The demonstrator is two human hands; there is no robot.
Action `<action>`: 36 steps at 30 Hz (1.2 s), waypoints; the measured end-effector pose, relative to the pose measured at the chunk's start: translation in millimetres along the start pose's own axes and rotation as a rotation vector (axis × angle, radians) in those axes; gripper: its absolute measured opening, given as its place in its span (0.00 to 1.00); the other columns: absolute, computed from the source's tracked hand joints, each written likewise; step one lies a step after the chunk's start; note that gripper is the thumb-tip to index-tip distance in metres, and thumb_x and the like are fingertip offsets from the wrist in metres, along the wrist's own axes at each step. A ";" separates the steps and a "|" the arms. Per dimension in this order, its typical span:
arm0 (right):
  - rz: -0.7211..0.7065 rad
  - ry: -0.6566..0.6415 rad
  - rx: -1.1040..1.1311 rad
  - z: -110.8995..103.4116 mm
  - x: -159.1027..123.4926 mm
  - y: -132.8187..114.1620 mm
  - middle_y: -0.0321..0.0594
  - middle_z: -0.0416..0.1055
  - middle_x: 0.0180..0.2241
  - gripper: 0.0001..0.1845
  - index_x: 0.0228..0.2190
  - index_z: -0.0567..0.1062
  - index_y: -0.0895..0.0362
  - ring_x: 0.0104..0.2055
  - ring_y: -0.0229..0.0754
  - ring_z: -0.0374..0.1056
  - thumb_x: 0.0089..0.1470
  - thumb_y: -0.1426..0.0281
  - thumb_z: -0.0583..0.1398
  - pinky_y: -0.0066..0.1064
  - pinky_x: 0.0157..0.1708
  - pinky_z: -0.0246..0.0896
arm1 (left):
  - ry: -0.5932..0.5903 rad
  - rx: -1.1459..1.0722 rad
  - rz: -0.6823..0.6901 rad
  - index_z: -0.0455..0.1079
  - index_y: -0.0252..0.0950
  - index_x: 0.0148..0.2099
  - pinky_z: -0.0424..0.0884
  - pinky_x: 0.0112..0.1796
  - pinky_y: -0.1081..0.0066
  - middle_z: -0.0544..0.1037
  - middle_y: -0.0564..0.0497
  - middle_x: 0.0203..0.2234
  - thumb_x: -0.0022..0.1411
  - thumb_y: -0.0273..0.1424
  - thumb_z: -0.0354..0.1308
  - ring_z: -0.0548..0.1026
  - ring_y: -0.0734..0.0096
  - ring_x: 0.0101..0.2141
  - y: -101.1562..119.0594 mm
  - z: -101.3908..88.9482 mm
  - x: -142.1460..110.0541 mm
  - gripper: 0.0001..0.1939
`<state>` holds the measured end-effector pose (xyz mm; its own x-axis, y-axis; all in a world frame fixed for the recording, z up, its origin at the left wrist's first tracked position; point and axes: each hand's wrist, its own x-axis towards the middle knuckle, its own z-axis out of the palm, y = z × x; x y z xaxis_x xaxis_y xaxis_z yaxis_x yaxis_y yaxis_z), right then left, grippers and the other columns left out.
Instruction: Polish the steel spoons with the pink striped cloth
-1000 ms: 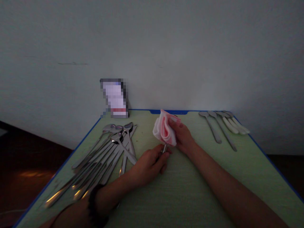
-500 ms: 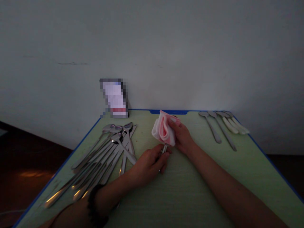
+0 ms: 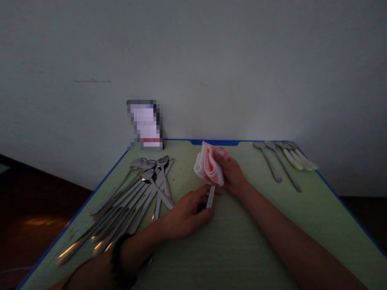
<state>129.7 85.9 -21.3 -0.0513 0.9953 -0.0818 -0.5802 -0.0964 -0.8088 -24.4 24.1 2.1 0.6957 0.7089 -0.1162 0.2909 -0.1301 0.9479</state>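
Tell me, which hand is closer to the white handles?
Right. The right hand, on the pink cloth, is left of the white handles. The left hand, at the metal handle, is farther left and lower in the picture.

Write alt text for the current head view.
Two hands hold a pink-and-white cloth around the upper end of a metal utensil above a green table, with shiny cutlery at left and spoons at far right.

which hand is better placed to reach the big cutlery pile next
Left, I'd judge. The left hand is nearer the cutlery pile, though it holds a metal handle. The right hand is farther off, holding a pink and white cloth.
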 end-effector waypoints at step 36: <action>0.020 -0.020 -0.009 -0.2 1.4 0.4 0.34 0.73 0.27 0.10 0.31 0.74 0.54 0.27 0.35 0.66 0.46 0.62 0.62 0.28 0.31 0.61 | -0.029 0.162 0.004 0.64 0.33 0.41 0.62 0.29 0.74 0.69 0.54 0.29 0.63 0.31 0.49 0.66 0.74 0.28 -2.1 1.1 3.9 0.07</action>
<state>129.6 87.3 -21.9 -0.0787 0.9931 -0.0864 -0.5715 -0.1160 -0.8124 -21.6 26.3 -0.7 0.7153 0.6879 -0.1231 0.3882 -0.2446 0.8885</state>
